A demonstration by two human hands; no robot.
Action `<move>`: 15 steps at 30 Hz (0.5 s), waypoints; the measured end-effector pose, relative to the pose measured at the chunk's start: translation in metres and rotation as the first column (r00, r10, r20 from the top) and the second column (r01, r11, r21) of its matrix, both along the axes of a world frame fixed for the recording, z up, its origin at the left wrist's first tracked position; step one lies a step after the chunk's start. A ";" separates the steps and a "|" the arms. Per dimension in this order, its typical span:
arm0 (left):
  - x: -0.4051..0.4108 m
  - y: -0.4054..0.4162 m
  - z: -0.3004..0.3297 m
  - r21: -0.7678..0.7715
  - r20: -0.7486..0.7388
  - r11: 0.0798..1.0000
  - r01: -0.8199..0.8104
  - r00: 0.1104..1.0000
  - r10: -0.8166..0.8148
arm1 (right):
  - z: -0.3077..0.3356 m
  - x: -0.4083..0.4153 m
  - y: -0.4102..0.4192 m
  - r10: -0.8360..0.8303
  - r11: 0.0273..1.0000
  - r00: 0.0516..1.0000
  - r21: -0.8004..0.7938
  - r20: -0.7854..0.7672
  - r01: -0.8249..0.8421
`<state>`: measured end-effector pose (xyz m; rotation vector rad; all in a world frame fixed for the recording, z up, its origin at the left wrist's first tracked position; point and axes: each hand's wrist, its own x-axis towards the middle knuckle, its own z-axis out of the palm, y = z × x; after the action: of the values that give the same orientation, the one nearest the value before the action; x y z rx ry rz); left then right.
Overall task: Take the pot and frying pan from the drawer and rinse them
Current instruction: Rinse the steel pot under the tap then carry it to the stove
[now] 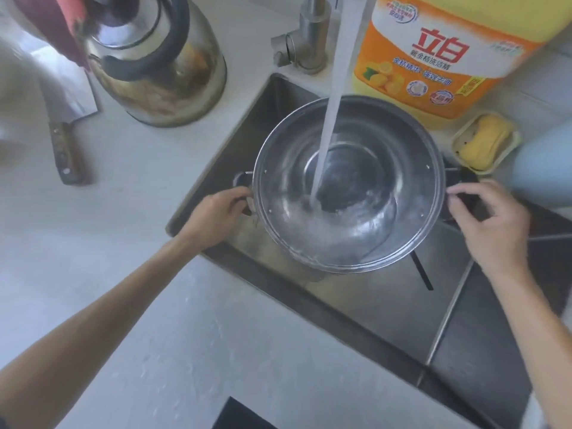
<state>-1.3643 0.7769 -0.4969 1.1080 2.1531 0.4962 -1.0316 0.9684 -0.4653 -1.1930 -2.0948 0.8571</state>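
A round steel pot hangs over the steel sink, held by both side handles. My left hand grips the left handle and my right hand grips the right handle. A stream of water falls from the tap into the pot and splashes on its bottom, where water pools. No frying pan shows in the head view.
A large steel kettle stands on the counter at the back left, with a cleaver beside it. A yellow dish-soap jug and a soap dish with yellow soap sit behind the sink. A dark hob corner shows at the bottom.
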 end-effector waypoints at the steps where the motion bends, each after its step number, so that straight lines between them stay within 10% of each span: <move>1: -0.003 -0.002 0.009 0.047 -0.029 0.999 -0.005 1.000 0.006 | -0.013 0.000 -0.009 -0.080 0.993 0.995 -0.095 -0.054 0.075; 8: -0.003 -0.008 0.077 0.256 -0.072 0.966 -0.022 0.997 0.042 | -0.102 -0.009 -0.081 -0.387 0.709 0.915 -0.671 -0.115 0.216; 15: -0.011 -0.019 0.051 0.048 0.085 0.994 -0.099 0.992 0.095 | -0.099 -0.008 -0.049 -0.273 0.678 0.960 -0.698 0.055 0.233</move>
<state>-1.3749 0.7579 -0.4461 0.9968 2.1401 0.6343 -1.0392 0.9196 -0.5640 -1.7628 -1.5075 1.6044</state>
